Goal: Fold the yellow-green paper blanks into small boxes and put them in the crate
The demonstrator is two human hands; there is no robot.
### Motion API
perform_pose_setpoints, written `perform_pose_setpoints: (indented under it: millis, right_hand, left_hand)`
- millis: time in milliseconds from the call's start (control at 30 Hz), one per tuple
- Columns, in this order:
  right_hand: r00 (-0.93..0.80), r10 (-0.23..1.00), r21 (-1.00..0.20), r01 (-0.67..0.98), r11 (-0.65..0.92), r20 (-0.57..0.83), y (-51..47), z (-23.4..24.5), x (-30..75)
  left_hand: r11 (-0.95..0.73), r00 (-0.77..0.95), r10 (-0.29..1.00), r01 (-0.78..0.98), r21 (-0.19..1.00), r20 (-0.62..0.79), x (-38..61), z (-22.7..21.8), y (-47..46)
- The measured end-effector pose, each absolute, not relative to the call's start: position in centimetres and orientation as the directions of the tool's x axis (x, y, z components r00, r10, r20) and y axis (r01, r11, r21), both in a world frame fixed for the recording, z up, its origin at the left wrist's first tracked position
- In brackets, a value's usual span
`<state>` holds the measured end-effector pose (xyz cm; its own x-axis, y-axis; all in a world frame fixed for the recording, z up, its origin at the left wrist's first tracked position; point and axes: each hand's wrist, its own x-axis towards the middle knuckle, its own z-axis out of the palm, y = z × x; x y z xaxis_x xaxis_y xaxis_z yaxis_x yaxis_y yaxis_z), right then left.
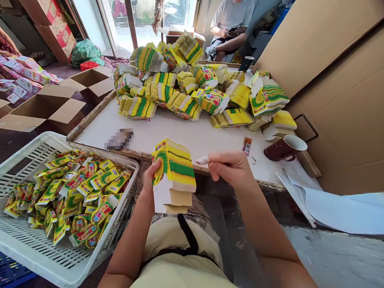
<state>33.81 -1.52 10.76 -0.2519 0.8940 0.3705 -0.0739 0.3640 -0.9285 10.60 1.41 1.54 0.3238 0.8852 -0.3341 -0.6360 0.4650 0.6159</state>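
Note:
My left hand [150, 179] grips a thick stack of flat yellow-and-green carton blanks [173, 172], held upright over my lap at the near edge of the white table [179, 134]. My right hand [226, 166] hovers just right of the stack, not touching it. Its fingers are curled in and a taped fingertip points left toward the blanks; nothing shows in it. A big heap of the same bundled blanks [189, 84] covers the far half of the table.
A white plastic crate [27, 244] at my left holds several folded yellow-green boxes [73, 191]. A maroon mug [284, 147] and a small orange sachet [247, 145] sit at the table's right. Open cardboard boxes [47, 108] stand on the floor. A seated person [231, 23] is behind the table, cardboard sheets [344, 69] right.

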Motion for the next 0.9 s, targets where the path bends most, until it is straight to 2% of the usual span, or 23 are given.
perform_pose_setpoints:
  millis: [100,233,333,433,567,700,900]
  right_hand:
    - [-0.157,0.961,-0.973,-0.081,0.216,0.226,0.7,10.2,34.9]
    - [-0.266,0.962,-0.985,-0.174,0.011,0.057,3.3,9.1,34.5]
    - [-0.333,0.943,-0.958,-0.266,-0.103,-0.009,3.8,7.8,33.5]
    - [-0.294,0.955,-0.882,-0.442,-0.166,-0.033,3.3,6.6,32.8]
    - [-0.239,0.967,-0.726,-0.650,-0.226,-0.087,1.9,5.4,32.2]
    - [-0.224,0.967,-0.595,-0.763,-0.252,-0.122,1.1,4.7,32.7]
    - [-0.142,0.988,-0.403,-0.902,-0.157,-0.067,1.1,3.6,35.6]
  left_hand:
    - [0.554,0.476,0.821,-0.533,0.639,-0.315,10.6,1.9,0.1]
    - [0.665,0.739,0.638,-0.387,0.638,-0.217,12.2,2.5,-2.1]
    - [0.675,0.835,0.525,-0.290,0.678,-0.166,13.3,2.5,-3.2]
    - [0.631,0.860,0.490,-0.238,0.739,-0.142,13.6,2.1,-3.3]
    - [0.437,0.818,0.572,-0.245,0.865,-0.058,13.4,1.8,-2.8]
    - [0.158,0.796,0.606,-0.112,0.981,-0.006,13.2,2.3,-2.8]
    - [-0.218,0.798,0.596,0.055,0.974,0.088,13.1,2.1,-3.5]
